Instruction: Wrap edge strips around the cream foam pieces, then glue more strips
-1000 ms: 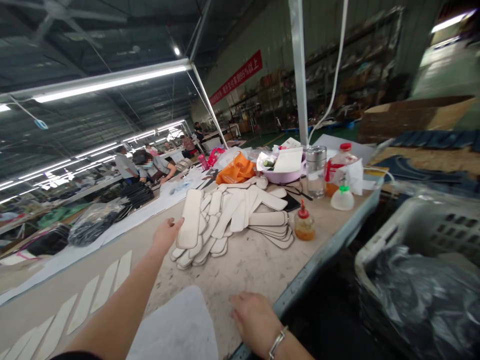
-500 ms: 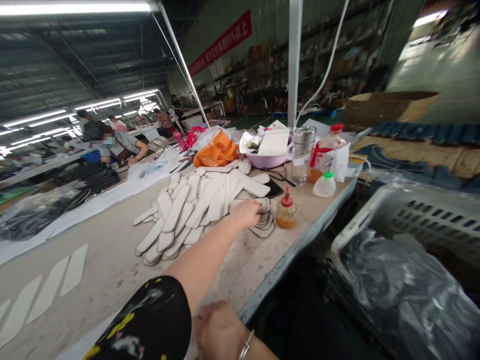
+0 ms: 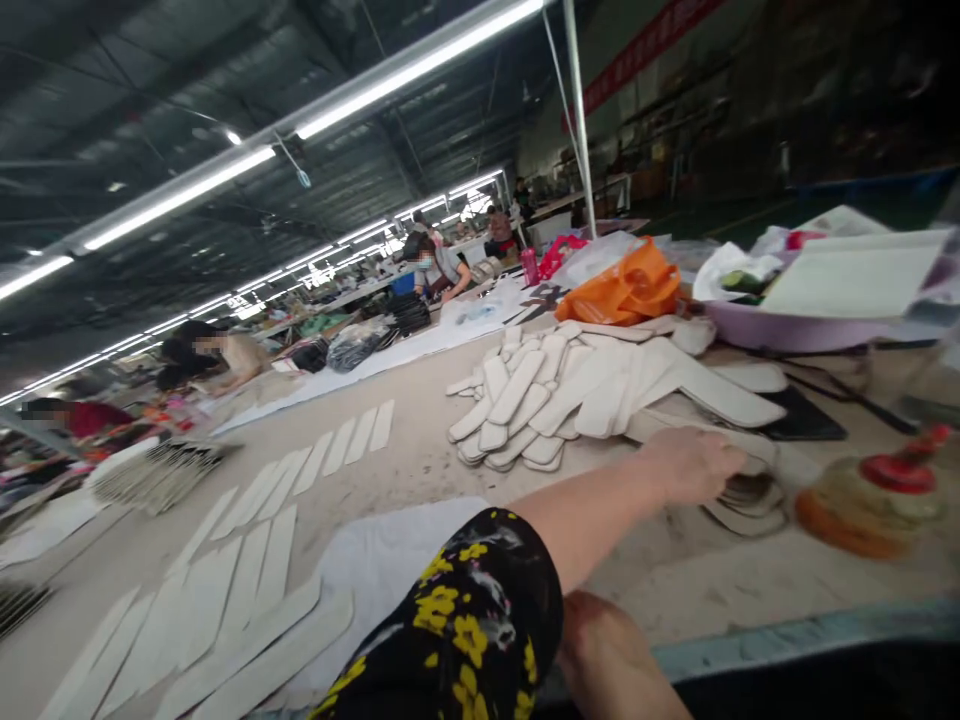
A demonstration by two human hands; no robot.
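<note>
And now the view has swung left, bringing far more of the pale strips (image 3: pixel 341 445) laid out on the table (image 3: pixel 420 440) into sight, while the left hand (image 3: pixel 694 465) is still at the neat stack of rounded pieces (image 3: pixel 750 515). A second ago it was at the far left end of the loose pile (image 3: pixel 517 390); it has crossed over, which appears to put the work at the stack rather than the heap. The fingers curl over the stack's top, bunched fairly close, but blur hides whether they pinch a piece or merely rest there. Just right of the stack stands the red-capped bottle (image 3: pixel 866 515). Nearer, the floral sleeve (image 3: pixel 457 620) cuts across in front of the right hand (image 3: pixel 600 640), which sits low by the table edge, fingers out of sight; I can't tell if it has hold of anything. Behind the pile lies the orange bag (image 3: pixel 622 290).
</note>
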